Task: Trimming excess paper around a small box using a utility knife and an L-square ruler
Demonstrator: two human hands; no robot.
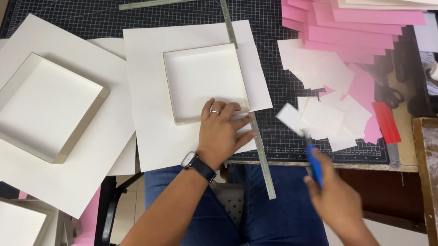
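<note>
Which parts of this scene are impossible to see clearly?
Head view:
- Blue-handled tool: tip blurred by motion; right hand hides its lower end.
- Near edge of the shallow white box: covered by the left hand.
- Pink sheets: cut off by the top edge.

a shallow square cream tray (205,80) lies open side up on a large cream sheet (159,130), its near edge under the left hand (220,131); a blue-handled tool (314,162) stands gripped in the right hand (335,197), off the desk's near edge.
</note>
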